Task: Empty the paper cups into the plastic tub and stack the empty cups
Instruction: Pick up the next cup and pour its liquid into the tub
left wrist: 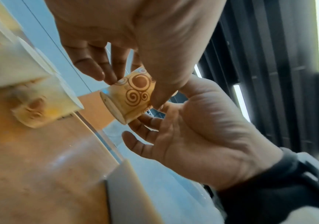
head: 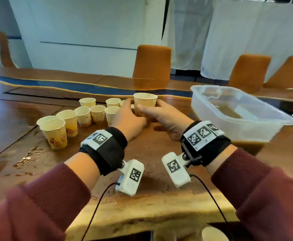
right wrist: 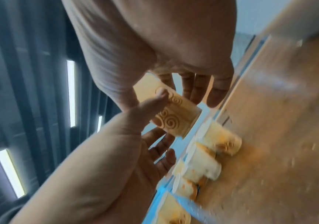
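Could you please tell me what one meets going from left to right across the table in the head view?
Cluster of paper cups → left hand → held cup → right hand → plastic tub holding brown liquid.

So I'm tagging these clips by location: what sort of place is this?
Probably a meeting or conference room: a long wooden table with a blue inlay strip, orange chairs lined along its far side, and white curtains behind.

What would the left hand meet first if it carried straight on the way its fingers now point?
The left hand already holds the raised paper cup. Past that cup, its fingers point toward the far table edge and the orange chair; depth is unclear.
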`<control>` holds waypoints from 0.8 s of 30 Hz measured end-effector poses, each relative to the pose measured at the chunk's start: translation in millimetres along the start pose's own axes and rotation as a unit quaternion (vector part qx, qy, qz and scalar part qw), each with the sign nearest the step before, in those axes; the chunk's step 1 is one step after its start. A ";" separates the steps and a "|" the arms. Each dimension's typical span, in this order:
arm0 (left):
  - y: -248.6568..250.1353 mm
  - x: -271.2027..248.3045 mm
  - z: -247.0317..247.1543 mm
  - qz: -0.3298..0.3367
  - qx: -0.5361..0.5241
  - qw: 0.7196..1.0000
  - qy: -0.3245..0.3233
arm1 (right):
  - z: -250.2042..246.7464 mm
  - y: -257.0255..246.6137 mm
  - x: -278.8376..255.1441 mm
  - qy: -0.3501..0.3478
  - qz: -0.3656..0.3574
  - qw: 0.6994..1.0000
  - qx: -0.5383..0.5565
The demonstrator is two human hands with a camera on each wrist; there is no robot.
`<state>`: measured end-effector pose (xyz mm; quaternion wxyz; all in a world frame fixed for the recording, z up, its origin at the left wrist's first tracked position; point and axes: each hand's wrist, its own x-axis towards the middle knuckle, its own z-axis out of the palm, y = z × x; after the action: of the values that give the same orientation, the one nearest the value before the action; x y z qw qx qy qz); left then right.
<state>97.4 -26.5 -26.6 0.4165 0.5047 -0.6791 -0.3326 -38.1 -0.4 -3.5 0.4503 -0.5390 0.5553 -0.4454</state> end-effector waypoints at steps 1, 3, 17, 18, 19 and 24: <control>13.7 -3.1 11.6 0.011 -0.009 1.000 -0.005 | -15.0 -3.1 -7.7 0.014 -0.016 1.000 -0.003; 39.8 -5.9 37.9 0.039 -0.030 0.999 -0.018 | -47.7 -8.7 -21.3 0.049 -0.040 0.998 -0.005; 153.6 24.5 217.7 0.075 0.184 0.972 -0.123 | -273.9 -22.9 -88.9 0.287 -0.102 0.952 -0.021; 156.2 30.6 225.2 0.055 0.213 0.970 -0.101 | -285.2 -19.7 -91.4 0.298 -0.094 0.949 -0.029; 150.6 40.5 229.9 0.040 0.250 0.963 -0.092 | -294.0 -15.4 -91.8 0.307 -0.087 0.947 -0.037; 147.2 63.5 239.4 -0.049 0.205 0.970 -0.122 | -327.8 3.4 -84.4 0.317 -0.064 0.942 -0.088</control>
<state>-187.6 -40.5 13.1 0.2011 0.5674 -0.7531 -0.2654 -359.0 87.1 59.6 0.1719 -0.4416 0.6706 -0.5708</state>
